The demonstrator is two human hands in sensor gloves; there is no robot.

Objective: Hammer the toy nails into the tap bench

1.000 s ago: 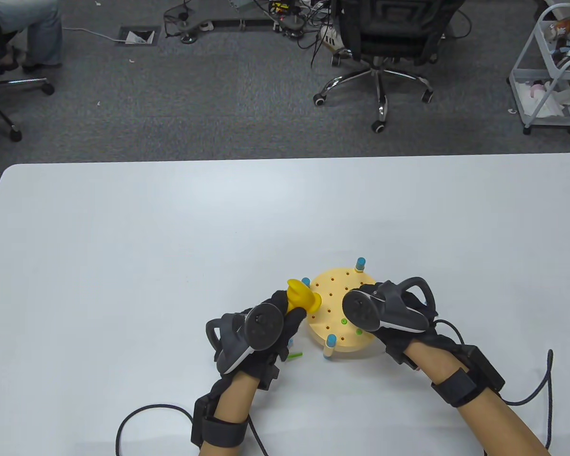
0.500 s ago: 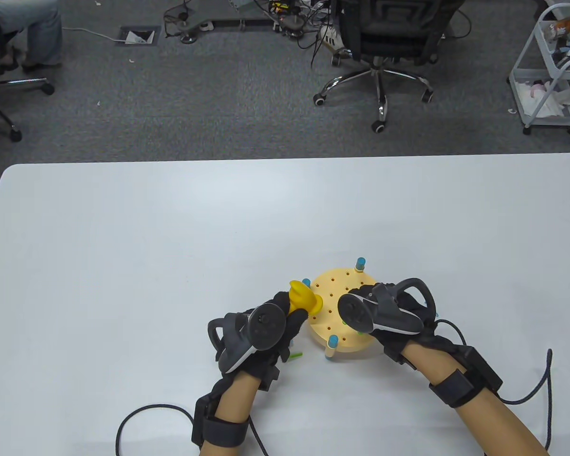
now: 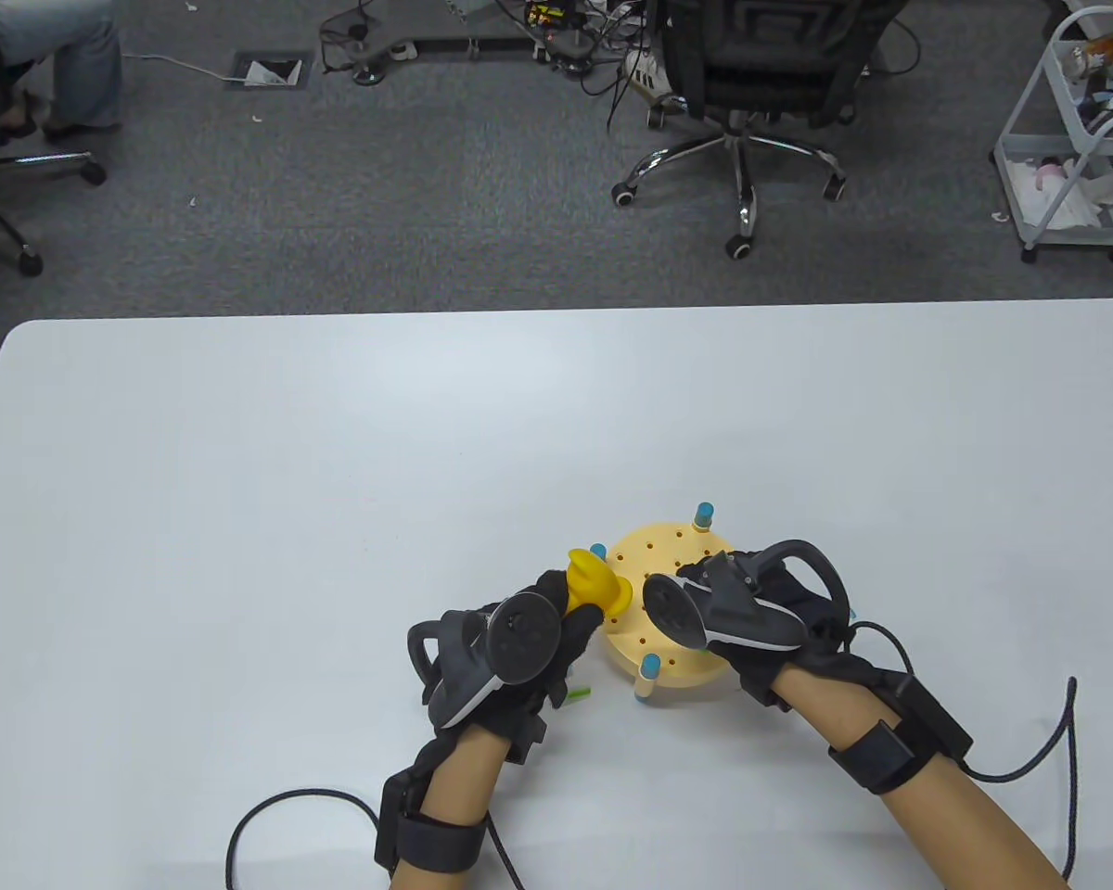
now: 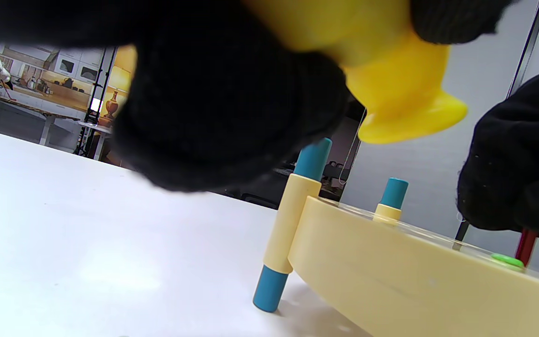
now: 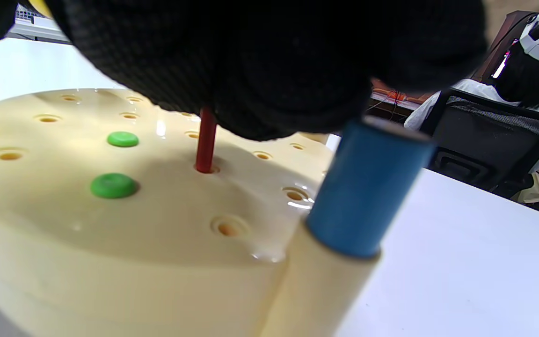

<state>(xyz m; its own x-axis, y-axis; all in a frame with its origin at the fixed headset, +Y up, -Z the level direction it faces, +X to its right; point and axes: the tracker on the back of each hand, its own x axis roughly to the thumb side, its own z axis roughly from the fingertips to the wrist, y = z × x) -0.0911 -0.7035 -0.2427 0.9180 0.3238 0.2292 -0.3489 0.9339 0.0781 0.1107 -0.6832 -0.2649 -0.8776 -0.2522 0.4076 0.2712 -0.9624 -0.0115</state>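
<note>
A round cream tap bench (image 3: 660, 562) with several holes stands on blue-tipped legs near the table's front. My left hand (image 3: 556, 619) grips a yellow toy hammer (image 3: 594, 586), its head (image 4: 403, 96) held just above the bench's left edge (image 4: 391, 276). My right hand (image 3: 761, 603) hovers over the bench's right side and pinches a red nail (image 5: 205, 140) that stands upright in a hole. The red nail also shows in the left wrist view (image 4: 525, 245). Two green nails (image 5: 113, 185) sit flush in the bench top (image 5: 166, 206).
A loose green nail (image 3: 578, 693) lies on the white table (image 3: 334, 482) beside my left hand. Cables trail from both wrists toward the front edge. An office chair (image 3: 751, 83) and a white cart (image 3: 1076, 139) stand on the floor beyond the table.
My right hand has shifted a little left over the bench. The left hand and hammer have barely moved.
</note>
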